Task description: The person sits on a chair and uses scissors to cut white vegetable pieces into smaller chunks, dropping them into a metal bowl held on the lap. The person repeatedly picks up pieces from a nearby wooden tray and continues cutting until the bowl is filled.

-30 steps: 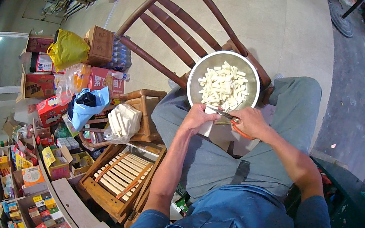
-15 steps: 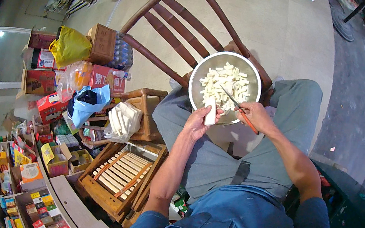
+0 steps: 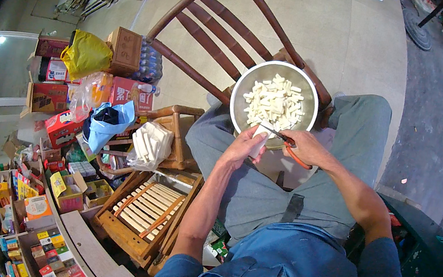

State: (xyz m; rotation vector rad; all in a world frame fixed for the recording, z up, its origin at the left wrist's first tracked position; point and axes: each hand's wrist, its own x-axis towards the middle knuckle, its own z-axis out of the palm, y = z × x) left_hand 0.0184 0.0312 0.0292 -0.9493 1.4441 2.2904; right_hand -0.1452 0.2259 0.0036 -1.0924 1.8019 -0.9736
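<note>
While left hand (image 3: 244, 146) fingers clamp one white block (image 3: 260, 139), right hand (image 3: 300, 147) grips one knife (image 3: 281, 137).

Bowl (image 3: 307, 84) sits on the chair (image 3: 204, 22) before the person's knees, cut strips (image 3: 275, 102) inside; slatted crate (image 3: 144, 212) at their left.

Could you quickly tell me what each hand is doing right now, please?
Left hand: closed around a white block at the metal bowl.
Right hand: closed on an orange-handled knife, blade against the block.
</note>
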